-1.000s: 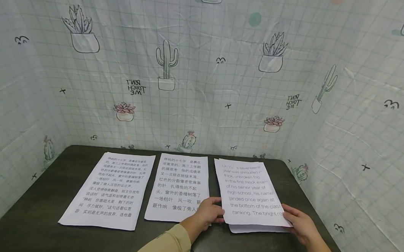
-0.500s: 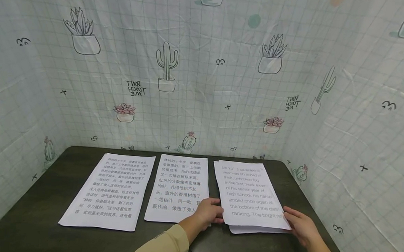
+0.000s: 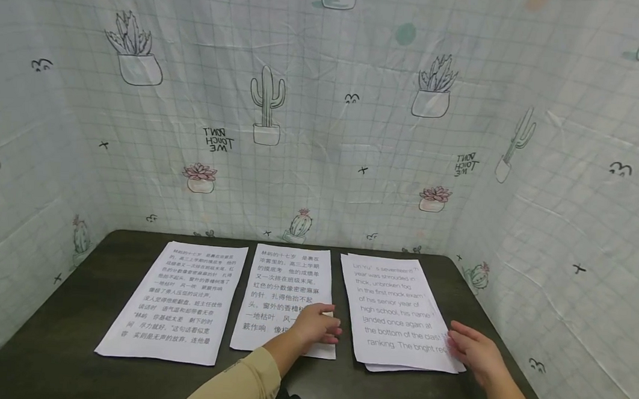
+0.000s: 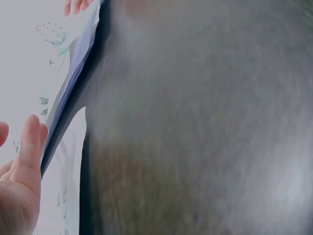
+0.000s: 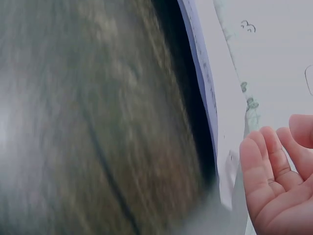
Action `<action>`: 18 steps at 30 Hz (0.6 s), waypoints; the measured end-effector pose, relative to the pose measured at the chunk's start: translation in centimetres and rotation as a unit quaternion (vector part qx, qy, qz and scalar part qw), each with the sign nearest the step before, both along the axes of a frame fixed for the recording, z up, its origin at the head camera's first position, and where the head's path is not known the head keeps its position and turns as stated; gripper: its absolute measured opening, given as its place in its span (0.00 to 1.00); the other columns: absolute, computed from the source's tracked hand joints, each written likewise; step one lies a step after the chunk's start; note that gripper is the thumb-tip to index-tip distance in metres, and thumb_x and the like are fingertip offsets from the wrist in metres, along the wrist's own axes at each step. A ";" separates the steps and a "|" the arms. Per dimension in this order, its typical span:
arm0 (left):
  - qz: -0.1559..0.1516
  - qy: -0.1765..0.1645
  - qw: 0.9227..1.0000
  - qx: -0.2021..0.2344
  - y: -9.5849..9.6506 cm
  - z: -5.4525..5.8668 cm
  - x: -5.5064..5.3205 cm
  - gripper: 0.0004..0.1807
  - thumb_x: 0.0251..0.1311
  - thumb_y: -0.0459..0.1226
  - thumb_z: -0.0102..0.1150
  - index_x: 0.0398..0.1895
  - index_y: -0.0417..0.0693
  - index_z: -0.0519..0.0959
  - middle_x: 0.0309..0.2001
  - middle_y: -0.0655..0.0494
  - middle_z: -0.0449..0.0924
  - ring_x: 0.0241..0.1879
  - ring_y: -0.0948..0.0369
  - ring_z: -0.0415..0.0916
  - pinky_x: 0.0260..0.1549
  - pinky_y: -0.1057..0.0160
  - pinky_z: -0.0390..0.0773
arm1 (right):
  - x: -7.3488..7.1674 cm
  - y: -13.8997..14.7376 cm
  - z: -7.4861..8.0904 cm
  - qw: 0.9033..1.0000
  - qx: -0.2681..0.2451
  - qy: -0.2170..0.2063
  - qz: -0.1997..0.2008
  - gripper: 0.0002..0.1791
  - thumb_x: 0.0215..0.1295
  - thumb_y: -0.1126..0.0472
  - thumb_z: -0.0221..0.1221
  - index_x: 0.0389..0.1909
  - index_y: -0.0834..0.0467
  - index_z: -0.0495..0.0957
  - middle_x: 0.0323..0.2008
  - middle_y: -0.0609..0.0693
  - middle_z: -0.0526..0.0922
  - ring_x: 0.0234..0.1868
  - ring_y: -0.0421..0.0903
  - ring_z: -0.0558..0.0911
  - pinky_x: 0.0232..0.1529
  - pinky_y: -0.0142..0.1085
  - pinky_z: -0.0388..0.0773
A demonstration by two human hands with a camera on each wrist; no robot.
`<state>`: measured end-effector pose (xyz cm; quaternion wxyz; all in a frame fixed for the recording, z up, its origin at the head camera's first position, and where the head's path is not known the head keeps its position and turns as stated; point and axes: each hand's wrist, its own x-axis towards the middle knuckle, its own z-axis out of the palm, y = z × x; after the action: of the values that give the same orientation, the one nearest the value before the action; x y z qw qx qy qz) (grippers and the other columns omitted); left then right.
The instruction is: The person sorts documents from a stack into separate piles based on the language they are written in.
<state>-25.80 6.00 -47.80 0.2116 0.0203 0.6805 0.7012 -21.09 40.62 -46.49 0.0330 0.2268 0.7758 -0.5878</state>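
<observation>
A stack of printed sheets with English text (image 3: 395, 312) lies at the right of the table, its lower sheets poking out a little at the near edge. My right hand (image 3: 476, 355) is at the stack's near right side, fingers loosely extended; the right wrist view shows its palm with nothing gripped. Over the near right corner of the middle sheet with Chinese text (image 3: 285, 282) hovers my left hand (image 3: 313, 329), apart from the English stack. Its fingers are relaxed and hold nothing. It hides part of the Chinese text's last lines.
Another set of sheets with smaller Chinese text (image 3: 175, 300) lies on the left of the dark table (image 3: 40, 347). A cloth printed with cacti (image 3: 312, 133) hangs behind the table and along both sides.
My left hand has let go of the English stack's left edge and moved left. The top sheets have settled lower over those beneath. My right hand has barely moved, its fingers now off the edge.
</observation>
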 end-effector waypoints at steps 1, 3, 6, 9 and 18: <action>0.002 0.000 1.000 -0.002 -0.3 0.1 -0.1 0.30 0.59 0.27 0.56 0.66 0.28 0.66 0.48 0.36 0.81 0.40 0.52 0.85 0.34 0.56 0.87 | -0.1 -0.2 0.0 1.000 -0.003 0.001 0.004 0.35 0.70 0.62 0.54 0.71 0.74 0.53 0.39 0.43 0.82 0.36 0.32 0.79 0.38 0.27 0.81; 0.007 0.001 1.000 -0.007 -0.7 0.1 -0.4 0.29 0.59 0.28 0.56 0.66 0.29 0.66 0.48 0.37 0.81 0.39 0.53 0.85 0.34 0.57 0.87 | -0.4 -0.7 0.1 1.000 -0.010 0.007 0.015 0.36 0.70 0.62 0.54 0.71 0.74 0.52 0.41 0.44 0.82 0.36 0.31 0.79 0.38 0.27 0.81; 0.010 0.003 1.000 -0.012 -1.3 0.2 -0.7 0.29 0.59 0.28 0.56 0.66 0.29 0.67 0.48 0.37 0.82 0.40 0.53 0.86 0.34 0.58 0.87 | -0.6 -1.3 0.1 1.000 -0.014 0.013 0.025 0.36 0.70 0.62 0.53 0.72 0.75 0.51 0.46 0.51 0.80 0.37 0.31 0.79 0.39 0.26 0.81; 0.013 0.006 1.000 -0.015 -2.0 0.3 -1.0 0.29 0.59 0.28 0.56 0.66 0.30 0.67 0.49 0.37 0.82 0.39 0.53 0.86 0.34 0.58 0.87 | -1.0 -2.0 0.2 0.999 -0.009 0.016 0.031 0.35 0.71 0.62 0.53 0.72 0.74 0.52 0.52 0.58 0.77 0.38 0.33 0.79 0.40 0.26 0.81; 0.030 0.017 0.999 -0.028 -4.8 0.7 -1.7 0.31 0.59 0.30 0.57 0.67 0.31 0.66 0.47 0.38 0.81 0.39 0.57 0.85 0.37 0.61 0.86 | -1.7 -4.1 0.4 0.998 -0.020 0.027 0.051 0.34 0.71 0.64 0.52 0.71 0.74 0.52 0.46 0.53 0.81 0.38 0.32 0.79 0.41 0.27 0.82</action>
<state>-27.47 1.23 -47.09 0.1792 0.0062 0.7037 0.6875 -22.84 36.47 -46.07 0.0463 0.1707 0.7751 -0.6066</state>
